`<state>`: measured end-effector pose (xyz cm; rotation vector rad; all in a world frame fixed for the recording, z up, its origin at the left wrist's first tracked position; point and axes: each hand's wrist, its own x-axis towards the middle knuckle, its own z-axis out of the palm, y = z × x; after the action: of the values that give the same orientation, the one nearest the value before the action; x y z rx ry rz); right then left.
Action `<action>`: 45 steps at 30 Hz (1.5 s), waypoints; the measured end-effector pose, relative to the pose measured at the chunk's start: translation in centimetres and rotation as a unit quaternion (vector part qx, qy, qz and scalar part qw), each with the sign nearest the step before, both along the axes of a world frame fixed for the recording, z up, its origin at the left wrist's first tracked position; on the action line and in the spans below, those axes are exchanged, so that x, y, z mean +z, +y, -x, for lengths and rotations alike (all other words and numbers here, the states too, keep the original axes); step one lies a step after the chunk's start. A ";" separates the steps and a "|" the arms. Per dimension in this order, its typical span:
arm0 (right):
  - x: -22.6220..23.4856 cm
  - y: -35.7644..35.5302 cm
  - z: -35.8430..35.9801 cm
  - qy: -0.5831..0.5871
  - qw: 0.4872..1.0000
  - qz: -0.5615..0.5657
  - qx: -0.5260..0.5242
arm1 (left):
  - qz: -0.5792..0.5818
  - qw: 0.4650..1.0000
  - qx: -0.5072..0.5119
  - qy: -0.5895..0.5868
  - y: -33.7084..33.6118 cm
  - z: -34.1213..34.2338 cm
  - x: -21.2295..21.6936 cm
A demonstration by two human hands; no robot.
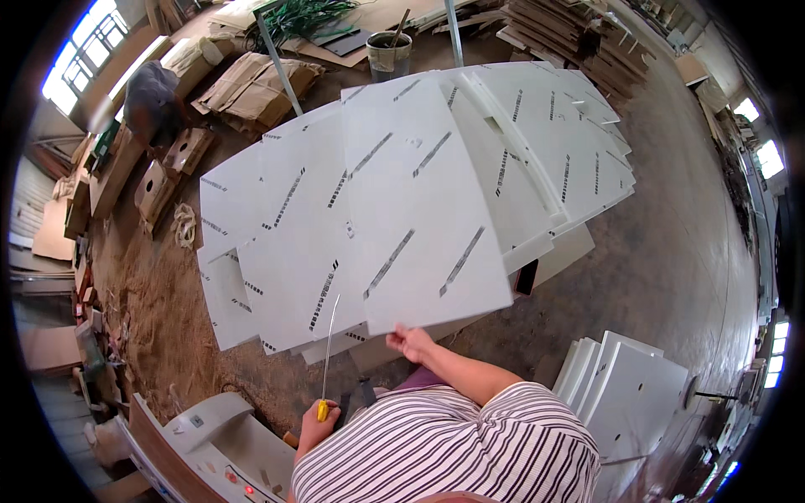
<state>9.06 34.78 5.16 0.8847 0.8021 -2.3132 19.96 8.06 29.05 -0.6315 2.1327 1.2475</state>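
Note:
A large white panel [419,210] with grey printed stripes lies tilted on top of a heap of similar white panels [277,243]. My right hand [411,342] grips this top panel at its near edge. My left hand [317,419] holds a long thin tool with a yellow handle [329,352], its metal shaft pointing up toward the panels' near edge. My striped sleeve and shoulder fill the lower middle of the view.
A second stack of white panels [625,386] stands at the lower right. A machine with a white top [218,436] sits at the lower left. A grey bucket [388,54], cardboard piles [251,84] and a crouching person [155,96] are at the back. Sawdust covers the floor.

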 end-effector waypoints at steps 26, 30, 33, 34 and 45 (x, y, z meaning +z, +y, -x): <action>32.5 -0.2 -1.1 0.374 0.665 -0.602 0.236 | -0.145 0.891 -0.105 0.418 2.8 2.7 7.0; 32.9 -7.3 0.0 0.475 0.613 -0.570 0.271 | -0.085 0.864 -0.059 0.493 4.7 3.8 7.2; 30.8 -9.1 0.8 0.430 0.760 -0.375 0.311 | -0.041 0.868 0.093 0.486 4.2 2.6 6.1; 28.7 -9.4 1.6 0.388 0.818 -0.278 0.322 | -0.037 0.859 0.099 0.501 3.6 2.3 5.8; 1.0 -4.3 5.1 0.024 0.873 -0.343 0.346 | 0.015 0.890 0.207 0.406 2.6 -0.2 4.9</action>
<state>3.93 30.50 6.11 0.6386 1.6943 -1.4154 20.20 10.64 33.99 -0.6727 2.7786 1.9759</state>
